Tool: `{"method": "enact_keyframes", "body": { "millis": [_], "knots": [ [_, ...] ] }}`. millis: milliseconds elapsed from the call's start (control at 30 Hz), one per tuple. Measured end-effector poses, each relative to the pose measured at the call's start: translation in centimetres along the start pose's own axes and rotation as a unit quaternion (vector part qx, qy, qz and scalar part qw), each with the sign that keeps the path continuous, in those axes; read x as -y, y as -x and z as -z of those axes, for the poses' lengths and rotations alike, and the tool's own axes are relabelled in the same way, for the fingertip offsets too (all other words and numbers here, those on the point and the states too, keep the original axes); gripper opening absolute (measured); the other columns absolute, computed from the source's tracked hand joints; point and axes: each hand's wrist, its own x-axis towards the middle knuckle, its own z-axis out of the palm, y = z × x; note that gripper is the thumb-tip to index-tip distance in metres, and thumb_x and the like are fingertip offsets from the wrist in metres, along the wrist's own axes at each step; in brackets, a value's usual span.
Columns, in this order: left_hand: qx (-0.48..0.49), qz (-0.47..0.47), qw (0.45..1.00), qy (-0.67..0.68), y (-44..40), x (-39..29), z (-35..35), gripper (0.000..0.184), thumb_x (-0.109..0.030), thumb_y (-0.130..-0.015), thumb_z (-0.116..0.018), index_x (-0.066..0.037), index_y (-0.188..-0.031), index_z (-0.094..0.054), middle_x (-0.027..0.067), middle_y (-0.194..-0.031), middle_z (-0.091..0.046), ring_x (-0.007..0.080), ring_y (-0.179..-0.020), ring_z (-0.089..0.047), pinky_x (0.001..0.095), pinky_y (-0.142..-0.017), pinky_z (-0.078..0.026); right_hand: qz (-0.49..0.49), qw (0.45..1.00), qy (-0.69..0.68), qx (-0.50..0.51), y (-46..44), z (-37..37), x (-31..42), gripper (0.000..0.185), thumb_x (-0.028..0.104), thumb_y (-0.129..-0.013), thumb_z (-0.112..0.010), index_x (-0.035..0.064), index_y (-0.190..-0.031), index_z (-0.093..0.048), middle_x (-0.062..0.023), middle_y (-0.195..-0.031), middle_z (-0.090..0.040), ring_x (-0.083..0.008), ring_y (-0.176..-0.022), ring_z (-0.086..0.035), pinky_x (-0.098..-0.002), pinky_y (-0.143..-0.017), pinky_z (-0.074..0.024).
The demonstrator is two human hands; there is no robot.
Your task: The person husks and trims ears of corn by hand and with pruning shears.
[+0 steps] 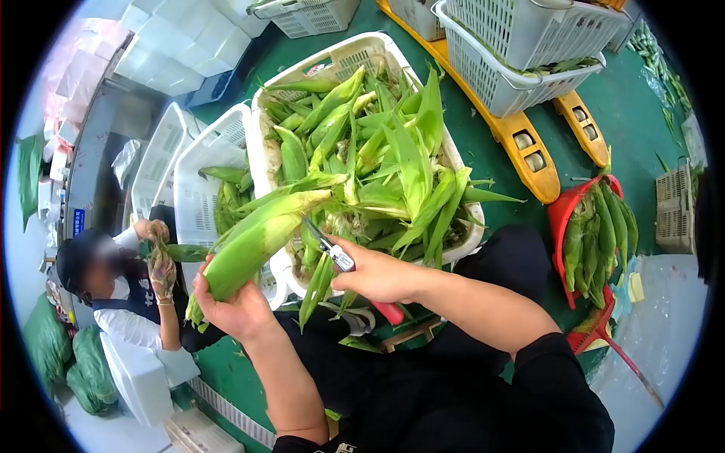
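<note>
My left hand [240,311] is wrapped round the lower part of an ear of corn [255,240] in its green husk. The ear slants up to the right, its pale stalk end farthest from me. In my right hand [377,273] are pruning shears [341,259] with a red handle end showing below the palm. Their dark blades are close to the upper part of the ear; whether they touch it I cannot tell. Beneath both hands stands a white plastic crate [472,243] heaped with loose green husks and leaves.
At left, a seated co-worker [143,302] handles another green ear beside more white crates [192,177]. A yellow pallet jack [521,124] carries stacked crates [491,83] at upper right. A red dustpan-like scoop [557,215] holds green husks at right. Foam boxes [181,45] stand upper left.
</note>
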Motion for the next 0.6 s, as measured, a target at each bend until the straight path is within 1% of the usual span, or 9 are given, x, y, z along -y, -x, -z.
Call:
{"method": "enact_keyframes", "body": {
  "millis": [133,233,267,300,433,467,500,533,600],
  "knots": [
    [0.069,-0.038,0.996,-0.044,1.4,0.3,-0.4,0.013,-0.014,-0.091,-0.059,-0.009,-0.102,-0.06,0.0083,-0.114,-0.063,0.0263,-0.114,-0.058,0.0493,-0.099,-0.051,0.004,1.0,0.005,-0.015,-0.1,0.3,-0.7,0.079,0.013,-0.087,-0.063,0.0043,-0.155,-0.024,-0.0074,-0.108,-0.059,-0.0154,-0.092,-0.053,-0.0268,-0.084,-0.0455],
    [0.114,-0.048,0.99,-0.066,2.6,0.6,-0.6,0.012,-0.011,-0.09,-0.057,-0.012,-0.102,-0.059,0.0061,-0.109,-0.062,0.0253,-0.113,-0.059,0.0483,-0.1,-0.051,-0.034,0.999,-0.035,-0.016,-0.2,0.5,-0.6,0.073,0.017,-0.088,-0.064,0.0048,-0.152,-0.031,-0.0061,-0.102,-0.059,-0.0152,-0.087,-0.053,-0.0281,-0.078,-0.0457],
    [0.101,-0.044,0.991,-0.071,2.6,0.5,-0.3,0.013,-0.01,-0.09,-0.057,-0.012,-0.102,-0.059,0.0057,-0.108,-0.062,0.025,-0.113,-0.059,0.0484,-0.1,-0.051,-0.044,0.998,-0.049,-0.014,-0.3,0.4,-0.6,0.072,0.017,-0.089,-0.065,0.0048,-0.151,-0.032,-0.0059,-0.101,-0.06,-0.0152,-0.086,-0.053,-0.0285,-0.077,-0.0457],
    [0.089,-0.041,0.992,-0.075,2.3,0.6,0.0,0.014,-0.01,-0.09,-0.057,-0.013,-0.103,-0.059,0.0053,-0.107,-0.062,0.0248,-0.113,-0.059,0.0485,-0.1,-0.051,-0.027,0.998,-0.047,-0.044,-0.8,0.0,-1.2,0.067,0.019,-0.089,-0.065,0.0042,-0.147,-0.036,-0.0063,-0.097,-0.06,-0.0153,-0.083,-0.054,-0.0296,-0.074,-0.0457],
    [0.082,-0.039,0.994,-0.066,1.7,1.3,1.2,0.016,-0.01,-0.09,-0.057,-0.013,-0.105,-0.059,0.0056,-0.109,-0.062,0.0245,-0.115,-0.058,0.0505,-0.1,-0.05,-0.019,0.995,0.06,-0.074,-0.9,0.0,-2.0,0.058,0.024,-0.091,-0.062,0.0022,-0.141,-0.041,-0.0085,-0.091,-0.06,-0.019,-0.08,-0.056,-0.0315,-0.074,-0.0471],
    [0.082,-0.044,0.993,-0.07,1.9,1.4,1.0,0.015,-0.011,-0.09,-0.057,-0.013,-0.105,-0.059,0.0058,-0.11,-0.062,0.0246,-0.115,-0.058,0.0508,-0.1,-0.05,-0.003,0.992,0.088,-0.096,-1.2,-0.3,-2.7,0.054,0.024,-0.091,-0.061,0.0033,-0.137,-0.043,-0.0071,-0.086,-0.059,-0.0176,-0.073,-0.056,-0.0311,-0.069,-0.0478],
    [0.085,-0.045,0.993,-0.073,2.0,1.3,0.4,0.013,-0.012,-0.089,-0.058,-0.011,-0.102,-0.06,0.0066,-0.112,-0.063,0.0257,-0.116,-0.058,0.0516,-0.1,-0.049,-0.011,0.994,0.045,-0.095,-1.7,-0.7,-3.0,0.051,0.023,-0.091,-0.061,0.0045,-0.136,-0.045,-0.006,-0.083,-0.058,-0.016,-0.069,-0.055,-0.0307,-0.065,-0.0475],
    [0.08,-0.017,0.995,-0.055,1.3,1.1,0.7,0.013,-0.012,-0.089,-0.058,-0.01,-0.102,-0.06,0.0072,-0.112,-0.063,0.0262,-0.116,-0.057,0.0518,-0.1,-0.048,-0.018,0.996,0.004,-0.091,-1.9,-1.1,-3.1,0.048,0.022,-0.092,-0.061,0.0056,-0.134,-0.046,-0.0049,-0.081,-0.057,-0.0144,-0.065,-0.055,-0.0303,-0.062,-0.0472],
    [0.069,0.027,0.997,-0.018,-1.3,0.1,2.3,0.014,-0.013,-0.089,-0.058,-0.008,-0.102,-0.061,0.0084,-0.112,-0.063,0.0274,-0.116,-0.057,0.0523,-0.101,-0.047,-0.037,0.997,-0.016,-0.068,-1.6,-1.2,-3.2,0.043,0.021,-0.093,-0.06,0.0069,-0.132,-0.047,-0.0033,-0.079,-0.056,-0.0129,-0.061,-0.054,-0.0296,-0.058,-0.0468]
  ]
}}
